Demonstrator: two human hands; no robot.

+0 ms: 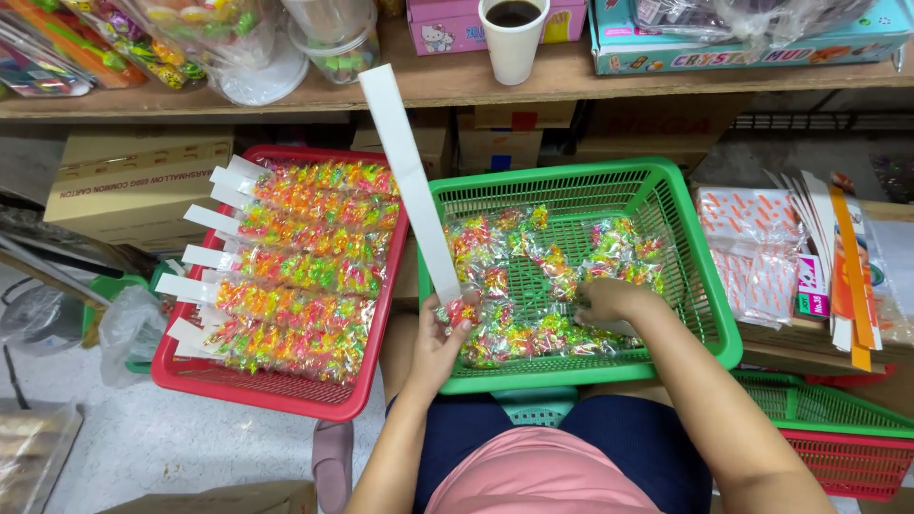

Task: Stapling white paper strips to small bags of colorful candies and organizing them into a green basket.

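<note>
My left hand grips the lower end of a long white card strip, with one small colourful candy packet at its bottom end. The strip stands tilted up toward the shelf. My right hand reaches into the green basket and rests on the loose colourful packets there, fingers curled among them. The green basket sits on my lap. To its left, a red basket holds several finished white strips covered with bright packets.
A wooden shelf runs across the top with a paper cup of dark drink, plastic tubs and boxes. Orange-and-white packets and card strips lie to the right. More green and red baskets stack at lower right. Cardboard boxes stand under the shelf.
</note>
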